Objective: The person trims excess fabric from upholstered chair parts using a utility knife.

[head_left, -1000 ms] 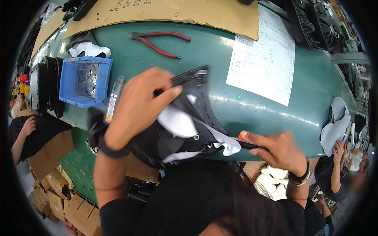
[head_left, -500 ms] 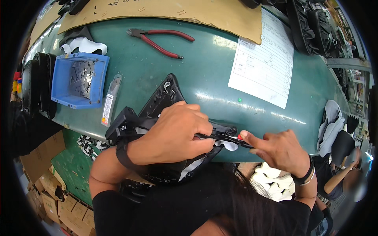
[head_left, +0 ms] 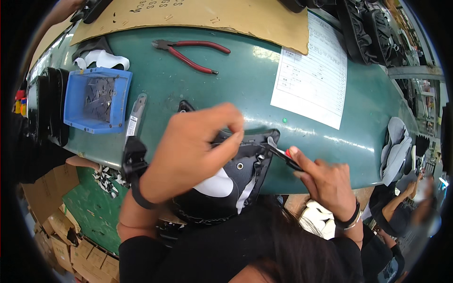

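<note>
A black knife with a red slider [head_left: 289, 153] is gripped in my right hand [head_left: 325, 181]. Its tip points left at the corner of a black leather-like padded piece [head_left: 250, 151]. That piece lies across the front edge of the table, with white lining, a metal eyelet [head_left: 239, 166] and ragged edges showing. Above it my left hand [head_left: 198, 141] is lifted, blurred, with thumb and forefinger drawn together in a pinch. Whatever may be between those fingertips is hidden. Part of the black piece is covered by my left hand.
A blue bin [head_left: 96, 126] of scraps stands left, beside a transparent-cased cutter blade pack [head_left: 135, 115]. Red-handled cutting pliers [head_left: 193, 55], cardboard [head_left: 188, 16] and a printed sheet [head_left: 306, 89] lie farther back. Grey cloth [head_left: 395, 148] hangs at the right edge. Another person's arm [head_left: 59, 12] shows upper left.
My left hand has let go of the black piece and risen off it, uncovering its eyelet and lining. The black piece has turned. My right hand shifted slightly left and down, still holding the knife.
</note>
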A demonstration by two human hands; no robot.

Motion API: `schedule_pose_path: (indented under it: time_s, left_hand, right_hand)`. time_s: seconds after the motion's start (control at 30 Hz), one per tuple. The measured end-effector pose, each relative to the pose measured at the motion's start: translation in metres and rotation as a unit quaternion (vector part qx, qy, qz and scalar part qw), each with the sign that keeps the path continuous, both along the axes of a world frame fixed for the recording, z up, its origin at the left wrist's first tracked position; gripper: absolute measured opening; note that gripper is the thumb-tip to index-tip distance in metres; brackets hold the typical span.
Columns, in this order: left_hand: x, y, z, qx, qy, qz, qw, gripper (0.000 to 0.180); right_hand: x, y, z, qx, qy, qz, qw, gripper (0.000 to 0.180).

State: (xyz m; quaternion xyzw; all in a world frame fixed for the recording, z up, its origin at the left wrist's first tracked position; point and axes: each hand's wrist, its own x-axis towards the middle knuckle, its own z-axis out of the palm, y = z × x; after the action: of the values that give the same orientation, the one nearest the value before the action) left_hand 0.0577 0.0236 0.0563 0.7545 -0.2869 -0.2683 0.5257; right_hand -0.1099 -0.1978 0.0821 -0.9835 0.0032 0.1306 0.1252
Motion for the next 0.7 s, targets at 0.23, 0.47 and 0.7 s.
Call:
schedule_pose_path:
  time_s: [0.23,0.47,0.7]
  left_hand:
    - [-0.008,-0.015,-0.02,0.008,0.062,0.016,0.998,0.034]
    - [-0.001,0.006,-0.016,-0.291,-0.007,0.049,0.955,0.027]
    - [-0.004,0.066,-0.019,-0.685,0.1,-0.24,0.68,0.024]
  right_hand:
    - [-0.016,0.017,-0.032,0.06,0.005,-0.061,0.996,0.058]
    - [-0.045,0.051,-0.03,0.151,-0.073,-0.139,0.976,0.057]
    - [-0.072,0.025,-0.054,0.28,-0.109,-0.257,0.919,0.049]
